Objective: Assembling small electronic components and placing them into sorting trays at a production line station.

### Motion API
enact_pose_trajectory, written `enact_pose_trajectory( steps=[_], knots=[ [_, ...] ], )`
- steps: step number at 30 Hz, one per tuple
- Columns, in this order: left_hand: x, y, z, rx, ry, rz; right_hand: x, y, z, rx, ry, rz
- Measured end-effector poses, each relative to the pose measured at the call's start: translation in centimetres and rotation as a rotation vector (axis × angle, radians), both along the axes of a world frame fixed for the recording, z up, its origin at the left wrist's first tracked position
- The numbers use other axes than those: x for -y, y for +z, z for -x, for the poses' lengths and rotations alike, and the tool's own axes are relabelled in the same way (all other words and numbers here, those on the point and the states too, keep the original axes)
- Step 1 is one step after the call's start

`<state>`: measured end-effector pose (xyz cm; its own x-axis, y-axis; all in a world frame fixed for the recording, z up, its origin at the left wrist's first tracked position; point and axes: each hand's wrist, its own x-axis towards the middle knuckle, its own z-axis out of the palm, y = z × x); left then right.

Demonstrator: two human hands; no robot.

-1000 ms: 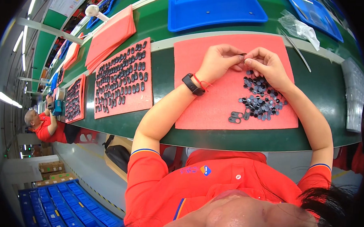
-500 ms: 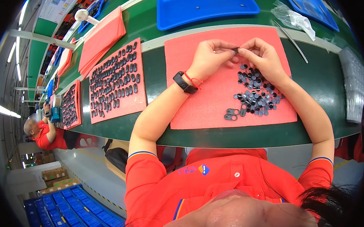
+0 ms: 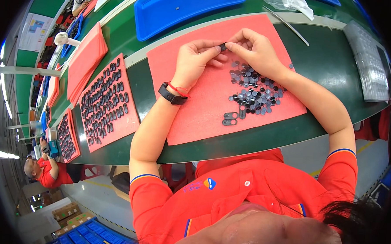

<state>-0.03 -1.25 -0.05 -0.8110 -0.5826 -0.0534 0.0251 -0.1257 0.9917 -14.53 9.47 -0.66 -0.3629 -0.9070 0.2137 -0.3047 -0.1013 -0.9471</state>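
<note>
Between my fingertips, above the far part of a pink foam sheet [image 3: 187, 117], is a small black part [image 3: 223, 47]. My left hand [image 3: 196, 59] pinches it from the left, and the fingers of my right hand [image 3: 253, 50] close on its other side. Fingers cover much of it, so its exact kind is hard to see. Below my right hand lies a pile of small round black and grey discs [image 3: 255, 94]. A few flat black oval pieces with a hole [image 3: 230, 119] rest at the near edge of that pile.
To the left, a pink foam sheet [image 3: 132, 115] carries rows of black oval pieces. Behind it are stacked pink sheets [image 3: 87, 60] and a small white fan [image 3: 61, 38]. A blue tray [image 3: 187, 12], tweezers-like metal rod [image 3: 289, 26] and clear plastic trays [image 3: 368, 64] stand farther off. Another person [image 3: 49, 170] sits far left.
The view has turned, so the table and its things appear shifted left and tilted. My hands stay together on the small black part, which now looks flatter between the fingers.
</note>
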Motion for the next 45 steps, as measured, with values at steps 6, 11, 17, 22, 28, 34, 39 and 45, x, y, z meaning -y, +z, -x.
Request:
enact_pose_trajectory(
  steps=[6,11,17,22,28,34,39,45],
  knots=[
    [-0.10,0.14,0.05,0.021,-0.026,-0.007,0.02,-0.27,0.08,-0.052,0.002,0.002],
    [-0.07,0.12,0.09,0.027,-0.026,0.032,0.05,-0.34,0.10,-0.052,0.004,-0.002],
    [-0.05,0.06,0.03,0.024,-0.028,0.033,0.02,-0.24,-0.02,-0.065,-0.007,-0.008],
    [-0.13,0.04,0.14,0.024,-0.021,0.035,0.05,-0.42,0.04,-0.086,-0.017,0.005],
    [-0.03,-0.04,0.06,0.030,-0.023,0.051,0.01,-0.15,-0.07,-0.098,-0.036,-0.016],
    [-0.03,0.07,0.09,0.041,-0.025,0.066,0.10,-0.28,0.01,-0.144,-0.047,-0.009],
    [0.12,0.04,0.06,0.056,-0.029,0.072,0.11,-0.29,-0.02,-0.166,-0.048,-0.008],
    [0.19,0.00,0.03,0.068,-0.027,0.077,0.19,-0.34,-0.05,-0.161,-0.044,-0.005]
  ],
)
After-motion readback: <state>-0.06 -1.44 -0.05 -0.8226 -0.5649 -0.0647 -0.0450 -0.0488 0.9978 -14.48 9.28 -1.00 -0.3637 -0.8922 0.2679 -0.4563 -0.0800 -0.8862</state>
